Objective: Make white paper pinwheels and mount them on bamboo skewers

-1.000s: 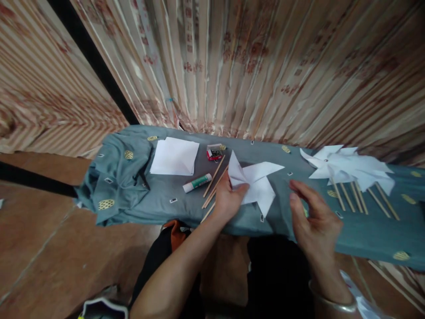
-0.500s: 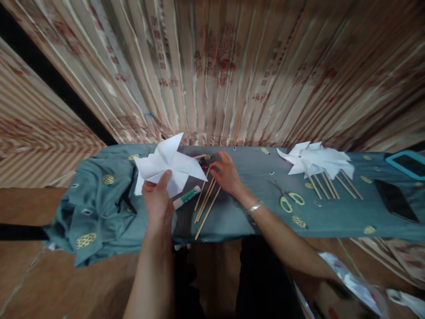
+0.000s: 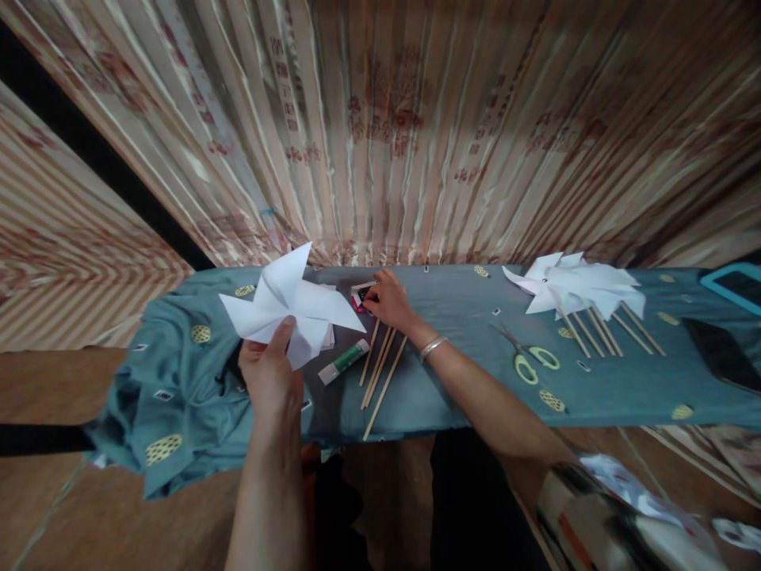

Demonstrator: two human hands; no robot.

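Observation:
A white folded paper pinwheel (image 3: 306, 305) is in my left hand (image 3: 270, 361), thumb on its front near the middle and fingers behind it. To its right, my right hand (image 3: 389, 301) has its fingertips bunched at a small box (image 3: 357, 292) with dark and red bits inside. What those fingertips hold, if anything, is too small to make out. More white paper (image 3: 328, 337) lies partly hidden under the pinwheel. A green and white glue stick (image 3: 343, 362) lies below it, beside several thin wooden sticks (image 3: 385, 387) under my right wrist.
Green-handled scissors (image 3: 526, 354) lie right of my right forearm. Further right are several white pinwheels on sticks (image 3: 588, 289), a black phone (image 3: 722, 353) and a blue-framed device (image 3: 736, 284). The grey-green cloth (image 3: 464, 373) covers a narrow table against a curtain (image 3: 380, 174).
My right hand has moved left and its fingertips have closed in at the small box. My left hand has shifted the pinwheel slightly left, baring the paper under it. The view has shifted a little.

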